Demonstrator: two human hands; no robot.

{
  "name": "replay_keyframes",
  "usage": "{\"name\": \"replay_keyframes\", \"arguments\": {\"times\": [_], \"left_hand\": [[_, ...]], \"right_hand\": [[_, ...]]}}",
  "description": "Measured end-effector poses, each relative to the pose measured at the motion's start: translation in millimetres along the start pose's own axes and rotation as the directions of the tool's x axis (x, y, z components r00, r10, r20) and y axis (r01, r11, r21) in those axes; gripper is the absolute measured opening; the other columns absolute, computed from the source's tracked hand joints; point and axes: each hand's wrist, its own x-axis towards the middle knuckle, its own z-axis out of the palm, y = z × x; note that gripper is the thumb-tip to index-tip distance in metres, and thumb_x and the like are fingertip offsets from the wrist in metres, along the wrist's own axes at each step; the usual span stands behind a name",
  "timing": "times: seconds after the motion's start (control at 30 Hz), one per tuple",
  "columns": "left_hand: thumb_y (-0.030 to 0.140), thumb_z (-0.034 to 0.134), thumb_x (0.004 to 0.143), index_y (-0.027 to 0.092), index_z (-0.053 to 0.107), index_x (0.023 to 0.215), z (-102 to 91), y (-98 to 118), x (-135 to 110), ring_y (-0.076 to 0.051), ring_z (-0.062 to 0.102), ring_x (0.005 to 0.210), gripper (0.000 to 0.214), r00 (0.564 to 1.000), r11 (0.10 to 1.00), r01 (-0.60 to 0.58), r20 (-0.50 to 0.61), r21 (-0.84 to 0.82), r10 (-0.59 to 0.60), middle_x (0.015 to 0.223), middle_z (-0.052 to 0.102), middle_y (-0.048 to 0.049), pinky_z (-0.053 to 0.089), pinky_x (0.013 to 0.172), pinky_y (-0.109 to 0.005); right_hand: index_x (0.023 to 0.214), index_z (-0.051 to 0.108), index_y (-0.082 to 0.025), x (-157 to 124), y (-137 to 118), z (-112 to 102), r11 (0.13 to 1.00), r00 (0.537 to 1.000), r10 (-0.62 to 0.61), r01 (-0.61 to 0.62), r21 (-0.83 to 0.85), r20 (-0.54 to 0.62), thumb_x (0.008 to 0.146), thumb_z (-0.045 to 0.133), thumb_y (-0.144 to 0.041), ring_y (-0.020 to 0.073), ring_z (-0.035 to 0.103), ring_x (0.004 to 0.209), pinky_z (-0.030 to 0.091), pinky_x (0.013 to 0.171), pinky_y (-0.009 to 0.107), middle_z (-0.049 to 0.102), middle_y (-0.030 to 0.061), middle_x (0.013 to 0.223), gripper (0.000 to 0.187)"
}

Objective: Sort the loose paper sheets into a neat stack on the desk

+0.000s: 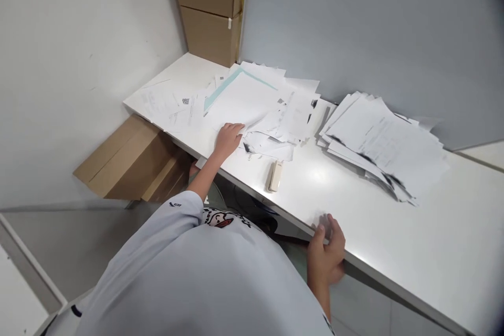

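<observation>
My left hand (pixel 229 139) rests at the near edge of a loose heap of printed papers (pixel 293 115). Its fingers are bent together on the lifted edge of a white sheet of paper (pixel 241 95). My right hand (pixel 327 249) is at the front edge of the white table (pixel 303 189), its thumb and curled fingers apart and nothing seen between them. Between the two hands lies a small beige object (pixel 275 176) that looks like a stapler. A light-blue sheet (pixel 222 90) shows from under the white sheet.
A fanned stack of printed papers (pixel 378 142), some with black smudges, lies on the right. Stacked cardboard boxes (pixel 210 31) stand at the back corner. An open cardboard box (pixel 126 160) sits below the table's left end. Walls border the table behind and left.
</observation>
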Motion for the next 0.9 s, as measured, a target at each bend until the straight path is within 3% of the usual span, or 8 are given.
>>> {"name": "replay_keyframes", "arguments": {"times": [0.23,0.3,0.43,0.5,0.57,0.67,0.8,0.9], "left_hand": [[0.031,0.049,0.095,0.019,0.068,0.109,2.1,8,-22,-0.024,0.060,0.114,0.027,0.992,0.912,0.088,-0.051,-0.400,-0.118,0.114,0.071,-0.0080,0.044,0.105,-0.039],[0.042,0.059,0.090,0.018,0.069,0.098,1.1,18,-40,-0.026,0.064,0.110,0.027,0.944,0.743,0.167,-0.112,-0.649,-0.310,0.104,0.073,-0.0082,0.048,0.101,-0.040],[0.053,0.063,0.085,0.017,0.066,0.104,-9.9,44,-74,-0.027,0.064,0.114,0.041,0.747,0.254,0.124,-0.078,-0.959,-0.660,0.107,0.073,-0.0104,0.052,0.098,-0.039],[0.051,0.061,0.088,0.018,0.062,0.117,-20.6,51,-82,-0.026,0.061,0.121,0.044,0.724,0.069,0.045,-0.015,-0.997,-0.689,0.118,0.070,-0.0110,0.053,0.100,-0.038],[0.046,0.062,0.090,0.018,0.059,0.125,-31.2,49,-84,-0.026,0.058,0.125,0.044,0.736,-0.041,0.014,0.038,-0.999,-0.676,0.126,0.067,-0.0110,0.052,0.102,-0.038],[0.034,0.066,0.088,0.017,0.060,0.126,-39.4,32,-86,-0.026,0.058,0.125,0.042,0.680,-0.148,0.032,0.130,-0.988,-0.721,0.128,0.066,-0.0109,0.051,0.105,-0.039],[0.017,0.068,0.085,0.013,0.066,0.117,-37.0,-2,-106,-0.025,0.060,0.123,0.033,0.528,-0.234,-0.011,0.193,-0.972,-0.827,0.123,0.069,-0.0124,0.048,0.107,-0.036],[0.012,0.064,0.087,0.012,0.069,0.112,-33.3,-24,-127,-0.024,0.062,0.121,0.025,0.436,-0.248,-0.027,0.212,-0.968,-0.875,0.119,0.071,-0.0125,0.046,0.108,-0.034]], "right_hand": [[0.119,0.064,-0.018,0,-40,22,0.980,0.981,-0.171,0.179,0.083,-0.086,0.094,0.046,-0.042,0.0259,0.056,0.118,0.043,0.100,0.042,0.064,0.0113,0.122,0.040],[0.116,0.065,-0.017,-6,-53,29,0.970,0.979,-0.200,0.204,0.136,-0.045,0.094,0.047,-0.043,0.0265,0.058,0.115,0.044,0.099,0.043,0.066,0.0121,0.118,0.039],[0.104,0.070,-0.021,-15,-72,41,0.945,0.949,-0.169,0.079,0.317,0.265,0.091,0.049,-0.050,0.0271,0.061,0.110,0.045,0.098,0.043,0.069,0.0097,0.112,0.038],[0.103,0.070,-0.023,-14,-79,50,0.901,0.852,-0.133,-0.109,0.421,0.506,0.089,0.053,-0.054,0.0266,0.062,0.110,0.045,0.100,0.043,0.070,0.0089,0.112,0.038],[0.114,0.066,-0.025,-13,-84,64,0.815,0.675,-0.117,-0.354,0.459,0.729,0.087,0.056,-0.059,0.0261,0.062,0.113,0.045,0.101,0.046,0.068,0.0088,0.119,0.044],[0.124,0.060,-0.028,-13,-90,89,0.695,0.461,-0.120,-0.594,0.406,0.879,0.083,0.059,-0.064,0.0254,0.059,0.120,0.043,0.104,0.048,0.063,0.0087,0.130,0.054],[0.112,0.067,-0.027,-20,-91,111,0.613,0.394,-0.062,-0.710,0.346,0.917,0.076,0.068,-0.066,0.0276,0.061,0.116,0.044,0.103,0.047,0.067,0.0083,0.122,0.053],[0.096,0.072,-0.025,-26,-89,116,0.597,0.422,0.003,-0.729,0.336,0.907,0.071,0.074,-0.062,0.0279,0.067,0.103,0.046,0.099,0.044,0.072,0.0073,0.103,0.045]]}}
